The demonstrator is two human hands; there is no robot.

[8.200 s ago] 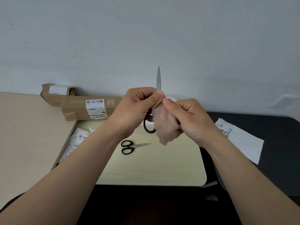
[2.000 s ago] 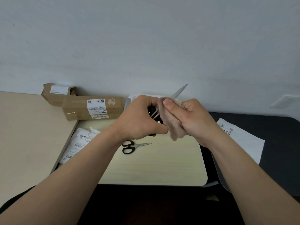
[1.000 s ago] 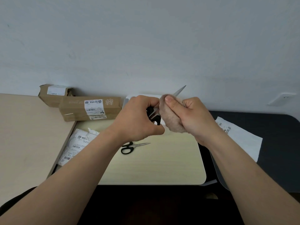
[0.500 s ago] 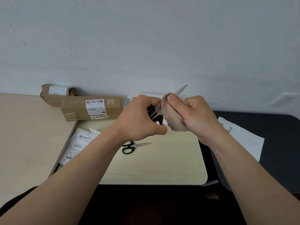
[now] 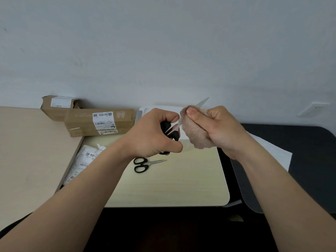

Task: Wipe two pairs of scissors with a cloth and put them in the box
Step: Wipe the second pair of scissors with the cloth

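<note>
I am reading this as the wiping step on the first, larger pair. At the far left corner of the bench (image 5: 181, 188), two cardboard cartons (image 5: 98, 122) are lying against the wall. The small scissors (image 5: 143, 164) are lying flat near the bench's middle, with neither hand touching them and not yet wiped, as I judge it. A white box (image 5: 145, 110) is sitting at the far edge, mostly hidden behind the hands; I am taking it for the target.

The left hand (image 5: 154, 135) is curling tightly round the black handles of the large scissors (image 5: 175, 137), holding them above the bench with the blades pointing up and right. The cloth (image 5: 196, 137) is wrapping those blades, with only the tip showing past it. The right hand (image 5: 223, 130) is squeezing the cloth closed, thumb on top.

Next, I am expecting the cloth to need drawing off past the tip, then the pair lowering into that box.
</note>
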